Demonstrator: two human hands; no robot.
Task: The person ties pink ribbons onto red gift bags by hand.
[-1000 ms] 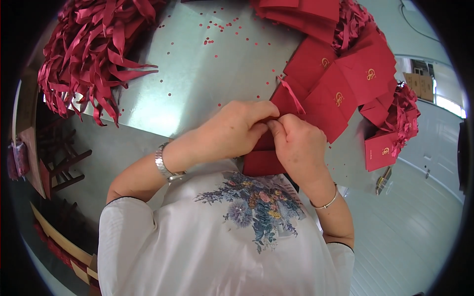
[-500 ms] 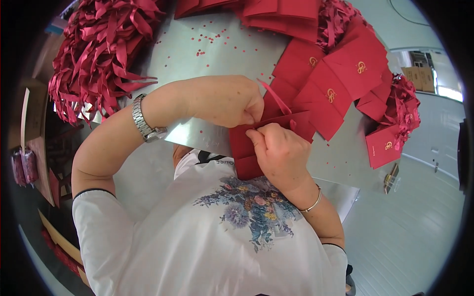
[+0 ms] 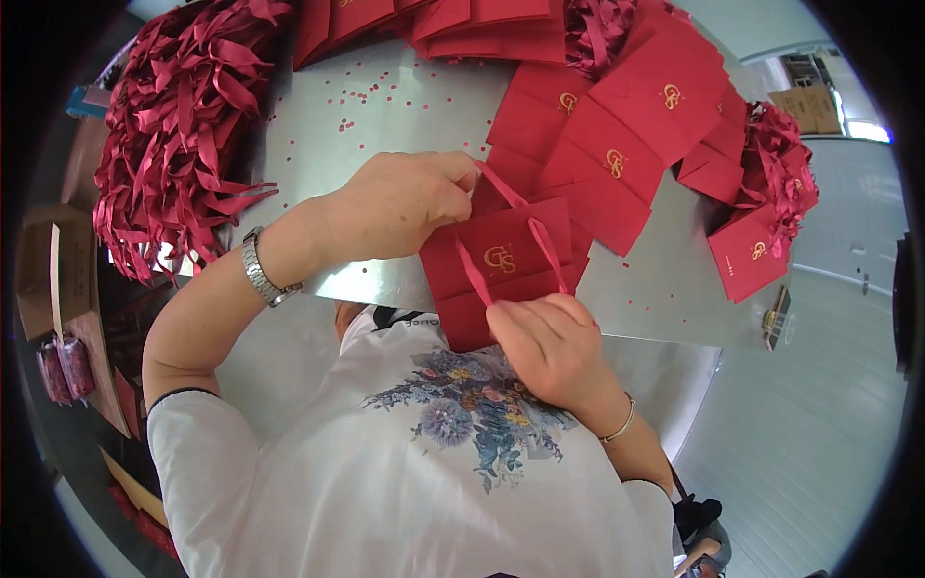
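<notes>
A flat red paper gift bag (image 3: 448, 265) with a gold emblem lies at the near edge of the table, close against my shirt. Ribbon loops come out of its upper part. My right hand (image 3: 551, 349) is closed on the near ribbon handle (image 3: 545, 249), drawing it down over the bag's front. At the bag's upper left, my left hand (image 3: 416, 204) is closed, its fingertips at the end of another ribbon (image 3: 503, 185) that runs behind the top edge. Its exact pinch is partly hidden by the fingers.
A big heap of red ribbons (image 3: 183, 125) hangs over the table's left side. More red bags (image 3: 607, 178) overlap to the right, with further bags (image 3: 491, 43) at the back. Tiny red dots of paper (image 3: 347, 125) lie on the metal table (image 3: 385, 284). Cardboard boxes (image 3: 58, 279) stand at left.
My right hand has moved down toward me, and a ribbon loop now shows across the bag's front. My left hand has drawn apart from it, to the upper left. The emblem has come into sight.
</notes>
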